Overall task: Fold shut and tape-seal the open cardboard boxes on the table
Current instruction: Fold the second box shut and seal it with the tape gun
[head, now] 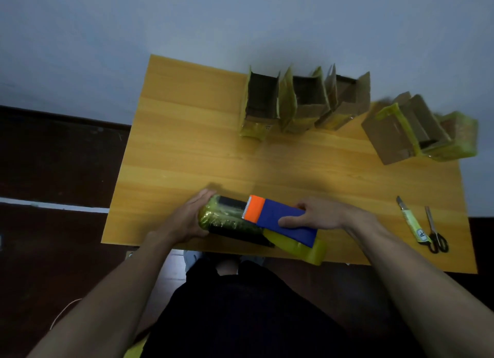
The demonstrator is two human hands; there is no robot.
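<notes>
Bottom centre of the frame, your left hand cups the end of a yellow-taped box on the counter, while your right hand grips the blue tape dispenser lying on it. Scissors and a utility knife sit lower right; the open boxes line the upper right.

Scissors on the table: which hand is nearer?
Right. The right hand grips the blue tape dispenser near the table's front edge, with the scissors off to its right. The left hand holds the taped box, farther away, beyond the dispenser.
</notes>
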